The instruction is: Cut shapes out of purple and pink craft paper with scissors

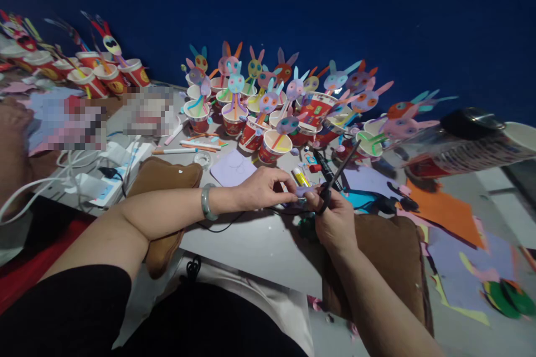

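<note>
A white power strip [112, 189] lies near a brown cushion [163, 178]; a dark blue wall [268, 0] rises behind.

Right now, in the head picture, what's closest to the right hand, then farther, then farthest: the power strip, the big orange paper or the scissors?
1. Scissors: held in the right hand.
2. Big orange paper: on the right side.
3. Power strip: far left.

Cannot determine full outline of lilac piece [302, 192], partly covered by left hand [268, 186] and right hand [336, 217]; cannot identify items behind pixelated patch [151, 111]; noted cup stack [481, 148] cut off at right edge; noted another person's arm [12, 139], blurred, cut off at left.
</note>
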Action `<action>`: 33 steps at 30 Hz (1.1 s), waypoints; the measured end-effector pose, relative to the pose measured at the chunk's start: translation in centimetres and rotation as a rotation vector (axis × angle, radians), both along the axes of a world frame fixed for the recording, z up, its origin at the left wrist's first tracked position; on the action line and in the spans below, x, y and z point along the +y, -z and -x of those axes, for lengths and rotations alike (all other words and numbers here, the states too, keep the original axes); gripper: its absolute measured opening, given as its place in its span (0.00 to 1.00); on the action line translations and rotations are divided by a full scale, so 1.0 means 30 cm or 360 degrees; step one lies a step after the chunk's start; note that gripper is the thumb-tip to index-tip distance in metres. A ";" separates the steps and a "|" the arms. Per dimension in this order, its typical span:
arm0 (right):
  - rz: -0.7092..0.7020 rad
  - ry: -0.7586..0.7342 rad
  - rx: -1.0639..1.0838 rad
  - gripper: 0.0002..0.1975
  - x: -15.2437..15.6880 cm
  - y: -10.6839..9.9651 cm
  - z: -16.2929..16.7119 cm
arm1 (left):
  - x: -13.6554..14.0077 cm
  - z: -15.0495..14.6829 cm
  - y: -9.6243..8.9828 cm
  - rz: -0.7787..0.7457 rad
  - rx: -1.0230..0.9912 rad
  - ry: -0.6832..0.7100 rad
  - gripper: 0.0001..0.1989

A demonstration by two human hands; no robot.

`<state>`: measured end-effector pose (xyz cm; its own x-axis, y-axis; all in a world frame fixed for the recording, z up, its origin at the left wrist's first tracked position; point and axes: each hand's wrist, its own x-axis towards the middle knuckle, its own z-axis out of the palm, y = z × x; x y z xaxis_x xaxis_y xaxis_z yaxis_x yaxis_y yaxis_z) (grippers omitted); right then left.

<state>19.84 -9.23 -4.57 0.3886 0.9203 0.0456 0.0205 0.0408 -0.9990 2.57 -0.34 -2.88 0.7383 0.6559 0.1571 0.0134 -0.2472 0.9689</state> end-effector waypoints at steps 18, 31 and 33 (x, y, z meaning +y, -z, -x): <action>-0.0076 0.0052 -0.0384 0.12 -0.019 -0.053 0.019 | 0.010 -0.004 -0.040 0.0811 -0.0106 0.0278 0.17; -0.0022 0.0010 -0.0478 0.13 -0.019 -0.055 0.021 | 0.016 -0.009 -0.027 0.0696 -0.0139 0.0150 0.19; -0.0012 0.0021 -0.0469 0.12 -0.019 -0.057 0.022 | 0.016 -0.009 -0.030 0.0729 -0.0154 0.0145 0.20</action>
<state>19.18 -9.81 -2.84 0.3693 0.9146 0.1647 0.3101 0.0458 -0.9496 2.85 0.15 -1.98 0.7921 0.6072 -0.0622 -0.0844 0.2098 0.9741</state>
